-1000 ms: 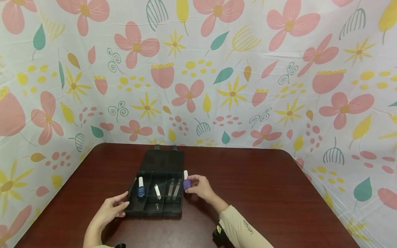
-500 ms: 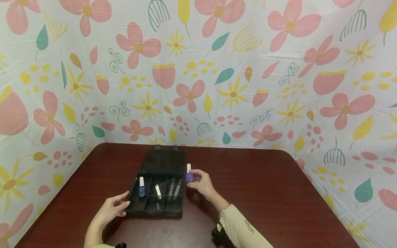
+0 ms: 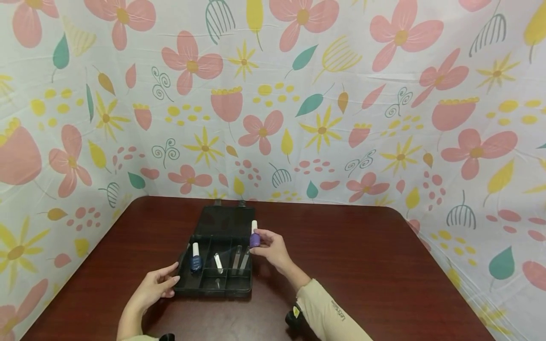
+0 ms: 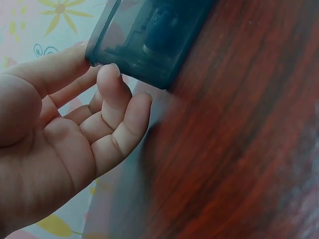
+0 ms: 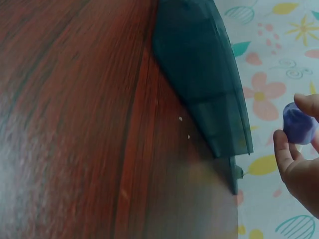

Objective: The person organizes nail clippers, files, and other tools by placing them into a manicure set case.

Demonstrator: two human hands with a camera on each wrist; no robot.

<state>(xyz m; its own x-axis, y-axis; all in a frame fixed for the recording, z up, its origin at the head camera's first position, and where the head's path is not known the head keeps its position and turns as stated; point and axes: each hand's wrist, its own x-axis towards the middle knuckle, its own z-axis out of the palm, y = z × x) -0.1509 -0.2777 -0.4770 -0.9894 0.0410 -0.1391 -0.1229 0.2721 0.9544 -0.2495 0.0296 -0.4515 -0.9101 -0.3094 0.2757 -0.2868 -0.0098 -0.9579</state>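
Observation:
A dark translucent compartment box (image 3: pixel 213 292) lies on the table with its lid (image 3: pixel 223 220) laid back. My left hand (image 3: pixel 149 289) holds the box by its left side near the front corner; the left wrist view shows fingertips on the corner (image 4: pixel 144 55). My right hand (image 3: pixel 275 251) pinches a purple nail polish bottle (image 3: pixel 254 239) with a white cap, upright, raised at the box's right edge. Inside the box are a dark blue nail polish bottle (image 3: pixel 196 263), a nail clipper (image 3: pixel 218 263) and two slim strips (image 3: pixel 237 258). A small item (image 3: pixel 218 283) sits in a front compartment, its kind unclear.
The reddish-brown wooden table (image 3: pixel 341 265) extends to both sides of the box. A flower-patterned cloth (image 3: pixel 320 94) hangs behind and beside the table. Two lid latches (image 3: pixel 241 203) stick out at the back.
My right hand has lifted the purple bottle from beside the box, first slightly right, then back left to the box's right edge. The left hand stays on the box.

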